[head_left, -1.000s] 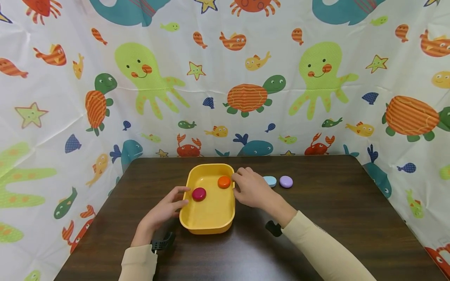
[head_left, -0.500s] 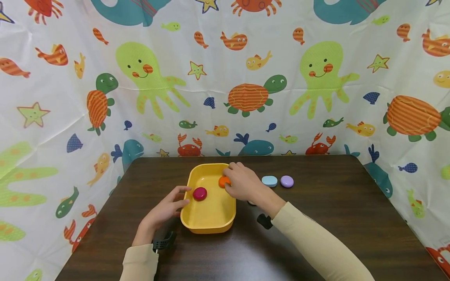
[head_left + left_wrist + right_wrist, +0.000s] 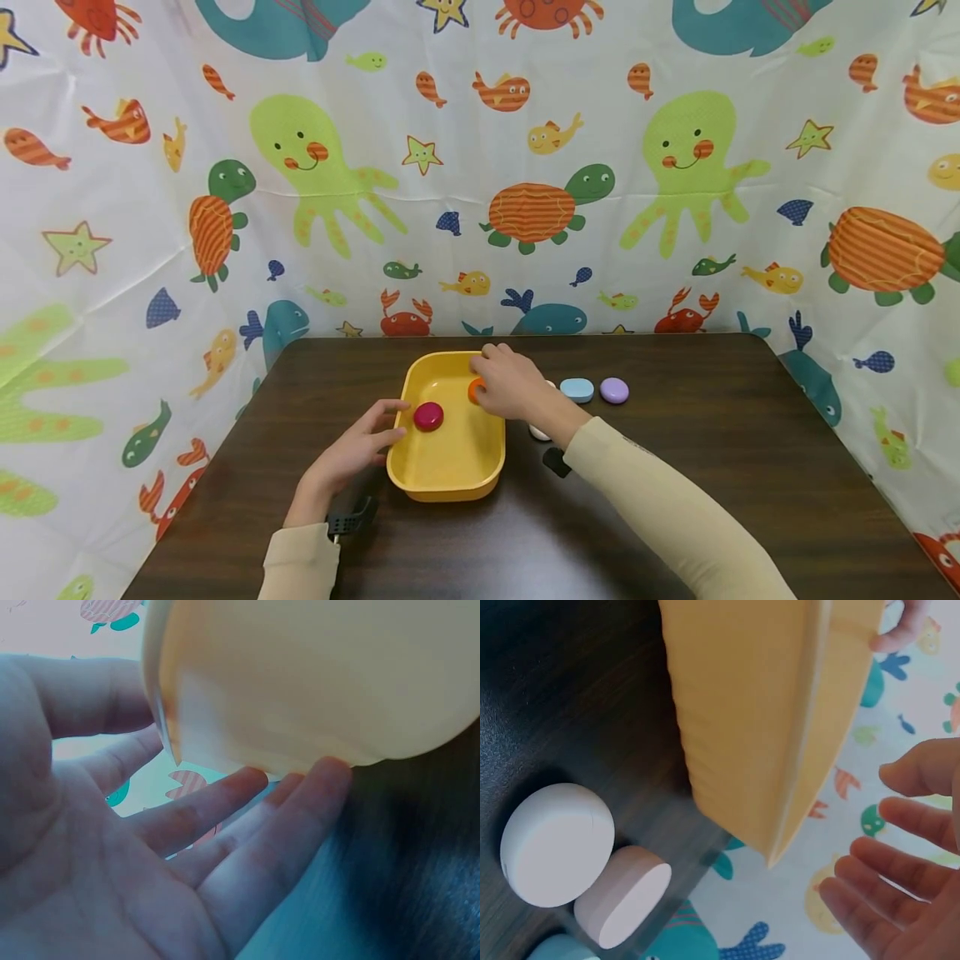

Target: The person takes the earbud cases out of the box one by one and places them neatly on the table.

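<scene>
The right hand [image 3: 512, 383] has moved over the yellow tray's [image 3: 450, 458] right edge, fingers loosely apart, holding nothing, so the orange disc [image 3: 475, 390] inside seems within reach. The left hand [image 3: 352, 450] loosely touches the tray's left side.

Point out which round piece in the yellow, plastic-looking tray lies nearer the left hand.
The glossy crimson disc, fully visible, nearer to the left hand; the glossy orange disc lies farther right, partly hidden by the right hand.
</scene>
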Demonstrator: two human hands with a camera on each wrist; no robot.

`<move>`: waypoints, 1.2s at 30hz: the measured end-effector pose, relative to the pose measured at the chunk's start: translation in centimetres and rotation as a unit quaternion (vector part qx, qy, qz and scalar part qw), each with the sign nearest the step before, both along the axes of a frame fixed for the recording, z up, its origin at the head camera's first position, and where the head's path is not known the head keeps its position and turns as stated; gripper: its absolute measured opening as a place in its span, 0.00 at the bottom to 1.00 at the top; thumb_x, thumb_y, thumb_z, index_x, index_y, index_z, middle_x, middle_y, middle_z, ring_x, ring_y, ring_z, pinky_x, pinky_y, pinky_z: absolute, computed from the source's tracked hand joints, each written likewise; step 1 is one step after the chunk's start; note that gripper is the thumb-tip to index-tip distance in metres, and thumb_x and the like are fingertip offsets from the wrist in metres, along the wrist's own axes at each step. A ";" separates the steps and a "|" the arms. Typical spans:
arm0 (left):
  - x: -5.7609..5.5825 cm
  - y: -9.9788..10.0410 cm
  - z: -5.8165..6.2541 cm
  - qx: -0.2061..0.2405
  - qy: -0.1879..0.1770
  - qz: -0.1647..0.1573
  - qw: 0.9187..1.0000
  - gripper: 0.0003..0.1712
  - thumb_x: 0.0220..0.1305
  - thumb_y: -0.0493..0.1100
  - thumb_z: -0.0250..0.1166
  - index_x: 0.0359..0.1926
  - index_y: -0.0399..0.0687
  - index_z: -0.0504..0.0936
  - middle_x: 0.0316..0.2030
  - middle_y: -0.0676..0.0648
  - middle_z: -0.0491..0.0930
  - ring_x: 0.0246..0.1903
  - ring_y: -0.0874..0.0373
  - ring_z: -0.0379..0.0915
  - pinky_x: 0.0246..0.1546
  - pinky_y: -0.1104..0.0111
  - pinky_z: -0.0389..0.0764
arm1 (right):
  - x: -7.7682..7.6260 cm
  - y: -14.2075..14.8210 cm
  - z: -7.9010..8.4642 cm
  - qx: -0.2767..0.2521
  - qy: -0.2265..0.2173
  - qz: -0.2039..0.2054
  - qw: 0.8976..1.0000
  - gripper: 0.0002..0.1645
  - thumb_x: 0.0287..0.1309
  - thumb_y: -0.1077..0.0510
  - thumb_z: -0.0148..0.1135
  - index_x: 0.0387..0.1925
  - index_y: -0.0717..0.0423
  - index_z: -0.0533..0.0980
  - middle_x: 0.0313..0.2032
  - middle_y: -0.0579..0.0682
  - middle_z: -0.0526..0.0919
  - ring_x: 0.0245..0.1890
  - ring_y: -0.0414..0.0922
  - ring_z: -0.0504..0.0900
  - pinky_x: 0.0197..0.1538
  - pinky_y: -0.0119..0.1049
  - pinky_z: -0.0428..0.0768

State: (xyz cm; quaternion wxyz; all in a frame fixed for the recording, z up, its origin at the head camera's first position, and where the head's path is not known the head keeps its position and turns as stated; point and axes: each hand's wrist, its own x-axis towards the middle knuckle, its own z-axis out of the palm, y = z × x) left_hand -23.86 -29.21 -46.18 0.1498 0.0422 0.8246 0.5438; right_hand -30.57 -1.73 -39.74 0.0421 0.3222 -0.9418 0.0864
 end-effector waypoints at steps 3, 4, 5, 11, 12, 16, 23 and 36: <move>-0.1 0.0 -0.1 0.000 0.000 0.001 1.000 0.28 0.77 0.46 0.57 0.72 0.50 0.61 0.71 0.34 0.59 0.65 0.36 0.65 0.59 0.42 0.76 | -0.4 -0.5 -0.2 0.008 0.004 0.000 1.000 0.19 0.65 0.53 0.62 0.56 0.53 0.80 0.44 0.49 0.77 0.42 0.46 0.71 0.45 0.35 0.79; -0.1 -0.1 -0.1 0.001 0.001 0.001 1.000 0.28 0.77 0.46 0.57 0.72 0.50 0.61 0.71 0.34 0.60 0.65 0.36 0.65 0.59 0.42 0.76 | -0.6 -0.7 -0.3 0.012 0.003 0.000 1.000 0.20 0.65 0.53 0.62 0.56 0.53 0.80 0.45 0.49 0.77 0.43 0.46 0.71 0.46 0.35 0.79; -0.1 -0.1 -0.1 0.001 0.001 0.001 1.000 0.28 0.76 0.46 0.57 0.72 0.50 0.61 0.71 0.34 0.60 0.65 0.36 0.65 0.59 0.42 0.76 | -0.7 -0.9 -0.4 0.015 0.001 -0.001 1.000 0.20 0.65 0.53 0.62 0.56 0.52 0.80 0.45 0.49 0.77 0.43 0.45 0.71 0.46 0.35 0.79; 0.3 0.1 -0.1 0.000 0.001 0.005 1.000 0.28 0.77 0.45 0.56 0.72 0.50 0.62 0.70 0.34 0.60 0.65 0.36 0.65 0.59 0.43 0.76 | -1.1 -2.0 -0.9 0.034 -0.013 -0.002 0.999 0.21 0.66 0.50 0.62 0.58 0.51 0.78 0.46 0.49 0.77 0.44 0.45 0.72 0.46 0.36 0.80; 0.4 0.1 -0.1 0.000 0.001 0.006 1.000 0.28 0.77 0.45 0.56 0.72 0.50 0.62 0.70 0.34 0.60 0.65 0.36 0.65 0.59 0.43 0.76 | -1.1 -2.1 -1.1 0.036 -0.014 -0.001 0.999 0.21 0.66 0.50 0.62 0.58 0.51 0.78 0.46 0.49 0.77 0.44 0.45 0.72 0.47 0.36 0.80; 0.6 0.2 -0.1 0.003 0.005 0.008 1.000 0.27 0.77 0.45 0.57 0.72 0.50 0.62 0.70 0.34 0.60 0.65 0.36 0.65 0.59 0.43 0.76 | -1.4 -2.7 -1.7 0.049 -0.017 -0.004 0.999 0.22 0.65 0.49 0.63 0.59 0.50 0.78 0.49 0.49 0.77 0.47 0.46 0.73 0.51 0.37 0.81; 1.0 0.5 -0.1 0.003 0.004 0.012 1.000 0.27 0.76 0.45 0.57 0.72 0.50 0.63 0.70 0.34 0.61 0.65 0.36 0.66 0.58 0.44 0.77 | -1.4 -3.3 -2.8 0.077 -0.035 -0.018 0.996 0.27 0.65 0.47 0.63 0.63 0.49 0.75 0.59 0.52 0.77 0.59 0.49 0.74 0.63 0.46 0.78; 1.2 0.6 -0.1 0.004 0.003 0.018 1.000 0.26 0.76 0.45 0.57 0.71 0.50 0.63 0.69 0.34 0.62 0.63 0.38 0.68 0.57 0.45 0.78 | -1.6 -5.0 -3.8 0.082 -0.066 -0.047 0.993 0.31 0.64 0.47 0.64 0.67 0.50 0.74 0.63 0.52 0.75 0.61 0.51 0.72 0.64 0.49 0.77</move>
